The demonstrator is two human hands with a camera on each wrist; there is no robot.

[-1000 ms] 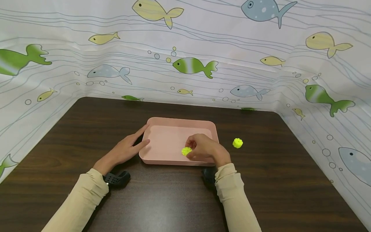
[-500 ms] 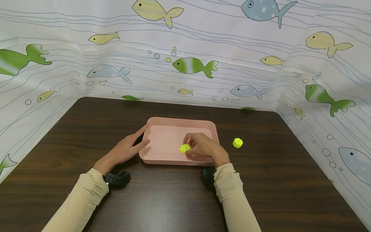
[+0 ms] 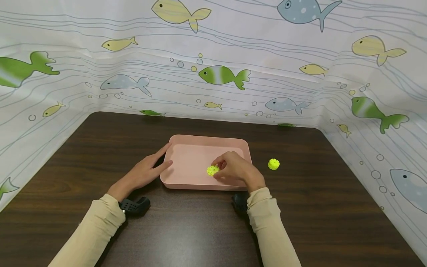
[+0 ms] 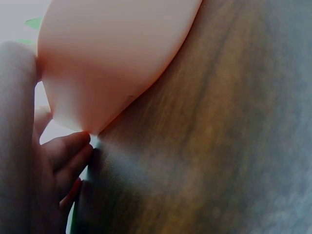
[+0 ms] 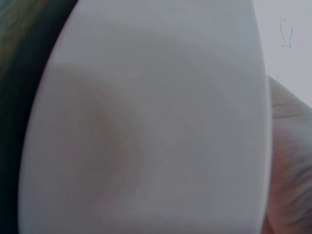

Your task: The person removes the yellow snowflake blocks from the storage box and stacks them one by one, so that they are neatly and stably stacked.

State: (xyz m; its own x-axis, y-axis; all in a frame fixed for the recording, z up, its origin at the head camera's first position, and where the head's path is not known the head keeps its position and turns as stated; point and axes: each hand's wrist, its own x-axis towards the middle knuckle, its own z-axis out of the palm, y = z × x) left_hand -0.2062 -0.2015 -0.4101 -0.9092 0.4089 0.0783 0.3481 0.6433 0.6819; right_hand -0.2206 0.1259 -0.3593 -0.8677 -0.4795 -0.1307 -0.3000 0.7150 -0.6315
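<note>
My left hand (image 3: 141,173) holds the left end of a pink rectangular tray (image 3: 186,186). The thumb reaches over the rim; in the left wrist view the other fingers (image 4: 73,146) lie against the tray's outer wall. My right hand (image 3: 237,170), over the tray's right half, pinches a bright neon-yellow piece with a notched, flower-like edge (image 3: 212,170) between thumb and fingertips. It sits close over the tray floor. In the right wrist view the tray's wall (image 5: 161,122) hides the piece, and only part of the hand (image 5: 292,165) shows at the right.
A second neon-yellow notched piece (image 3: 273,164) lies on the dark wooden table (image 3: 317,207), right of the tray. White cloth printed with fish (image 3: 227,48) surrounds the table at the back and sides. Black wrist straps (image 3: 135,207) sit below both hands.
My right hand has moved slightly left and away from me with the yellow piece, which now turns its notched face more upward. The left hand and the tray stay in place.
</note>
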